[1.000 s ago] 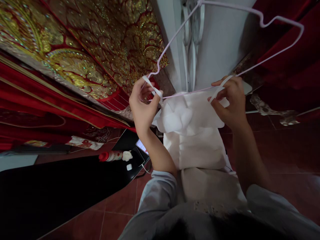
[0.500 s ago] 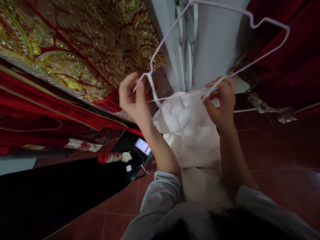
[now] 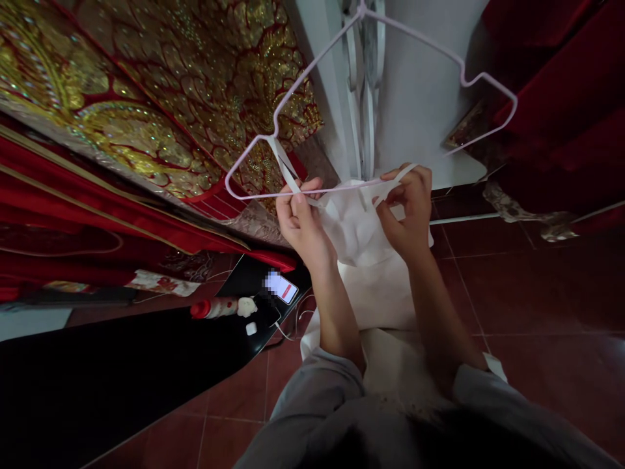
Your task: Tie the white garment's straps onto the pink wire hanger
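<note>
The pale pink, thin-framed hanger (image 3: 276, 118) is in front of the person, its bottom bar crossing near both hands. The left hand (image 3: 310, 228) is at the bar's left part, grip narrow, beside a slim white fabric strap (image 3: 287, 172) that loops over the hanger's left notch; whether it grips bar, strap or both, I cannot tell. The right hand (image 3: 407, 212), farther right along the bar, pinches a second white strap (image 3: 398, 181). The soft white cloth garment (image 3: 354, 231) is below the hanger. Left of the hanger is gold-and-red sequinned cloth (image 3: 219, 85)
</note>
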A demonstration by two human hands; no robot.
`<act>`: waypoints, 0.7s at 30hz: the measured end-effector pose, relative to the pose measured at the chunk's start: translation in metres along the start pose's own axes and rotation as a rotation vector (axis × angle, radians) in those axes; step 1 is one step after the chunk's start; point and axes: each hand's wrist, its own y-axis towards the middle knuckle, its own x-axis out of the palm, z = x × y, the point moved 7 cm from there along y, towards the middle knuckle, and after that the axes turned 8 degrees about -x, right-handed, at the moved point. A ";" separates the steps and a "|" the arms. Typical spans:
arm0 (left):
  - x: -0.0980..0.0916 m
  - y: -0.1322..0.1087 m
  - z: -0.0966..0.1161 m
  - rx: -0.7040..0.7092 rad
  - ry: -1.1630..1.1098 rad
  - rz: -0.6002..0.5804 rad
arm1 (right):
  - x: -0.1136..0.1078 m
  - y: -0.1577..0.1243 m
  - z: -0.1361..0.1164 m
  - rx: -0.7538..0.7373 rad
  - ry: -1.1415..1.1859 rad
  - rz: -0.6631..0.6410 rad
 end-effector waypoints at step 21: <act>0.006 0.006 -0.002 -0.086 -0.116 -0.180 | -0.119 0.092 0.070 -0.215 0.094 0.388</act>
